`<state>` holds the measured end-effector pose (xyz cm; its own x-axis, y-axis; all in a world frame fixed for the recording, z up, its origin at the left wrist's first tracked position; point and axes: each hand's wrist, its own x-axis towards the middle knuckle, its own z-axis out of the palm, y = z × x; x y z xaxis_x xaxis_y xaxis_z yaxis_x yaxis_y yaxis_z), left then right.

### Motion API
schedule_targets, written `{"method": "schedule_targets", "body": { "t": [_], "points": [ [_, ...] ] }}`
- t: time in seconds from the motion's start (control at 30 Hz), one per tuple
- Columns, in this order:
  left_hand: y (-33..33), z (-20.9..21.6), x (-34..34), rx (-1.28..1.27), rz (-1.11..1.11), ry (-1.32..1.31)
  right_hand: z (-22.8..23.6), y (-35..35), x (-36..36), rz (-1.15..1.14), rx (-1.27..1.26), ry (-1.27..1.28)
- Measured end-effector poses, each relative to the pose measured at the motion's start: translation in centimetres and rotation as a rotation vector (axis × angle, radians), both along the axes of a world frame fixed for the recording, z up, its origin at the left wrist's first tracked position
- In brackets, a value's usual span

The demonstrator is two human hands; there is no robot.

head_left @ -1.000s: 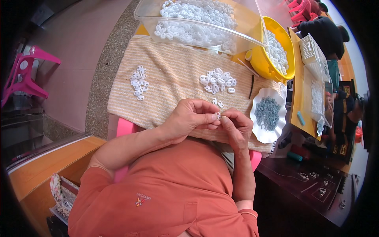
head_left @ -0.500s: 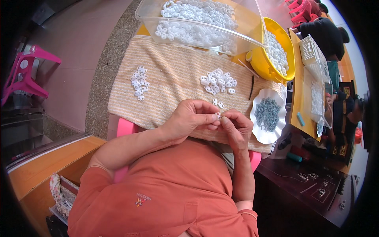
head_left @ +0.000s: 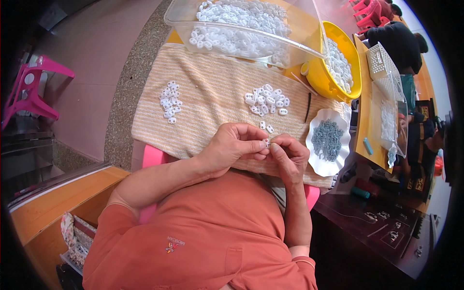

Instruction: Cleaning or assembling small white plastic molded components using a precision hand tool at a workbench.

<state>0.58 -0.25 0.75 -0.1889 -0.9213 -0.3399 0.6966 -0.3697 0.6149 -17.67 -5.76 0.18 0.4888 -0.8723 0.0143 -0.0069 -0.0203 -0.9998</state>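
My left hand [head_left: 235, 146] pinches a small white two-holed plastic piece [head_left: 266, 142] between thumb and forefinger, over the near edge of the striped towel [head_left: 208, 82]. Thumb and fingers of my right hand [head_left: 291, 155] are closed right beside that piece; whatever they grip is too small to make out. Just beyond my fingertips lie two loose white pieces [head_left: 269, 129]. A heap of similar white pieces [head_left: 267, 100] sits farther off, and a smaller group [head_left: 170, 101] is at the left. To the right, a white scalloped dish [head_left: 316, 163] holds many small grey metal parts [head_left: 327, 140].
At the towel's far side stands a clear plastic bin [head_left: 241, 24] full of white pieces. Beside it is a yellow bucket [head_left: 355, 72] with more. A thin black stick [head_left: 308, 107] lies near the dish. A pink stool [head_left: 36, 92] stands left; people [head_left: 394, 46] sit at right.
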Motion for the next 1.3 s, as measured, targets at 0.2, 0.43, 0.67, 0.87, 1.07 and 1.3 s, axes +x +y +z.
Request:
{"method": "schedule_targets", "body": {
  "t": [0.2,0.43,0.67,0.87,1.07,1.3],
  "points": [
    [-0.02,0.03,0.01,0.008,0.004,0.002,0.01,-0.13,-0.03,0.021,-0.017,0.015],
    [-0.09,-0.07,-0.04,0.001,0.016,-0.006,0.24,-0.05,0.07,0.026,0.017,0.024],
    [0.0,-0.31,-0.08,-0.016,0.025,-0.034,-0.1,-0.05,-0.1,0.043,-0.077,0.104],
    [0.11,-0.28,-0.23,-0.037,0.028,-0.07,-0.09,0.1,-0.14,0.035,-0.14,0.187],
    [0.14,-0.31,-0.28,-0.063,0.047,-0.074,-0.01,0.2,-0.04,0.029,-0.093,0.195],
    [0.14,0.13,-0.07,-0.066,0.022,-0.128,-0.34,0.08,-0.29,0.054,-0.068,0.172]
  ]
}}
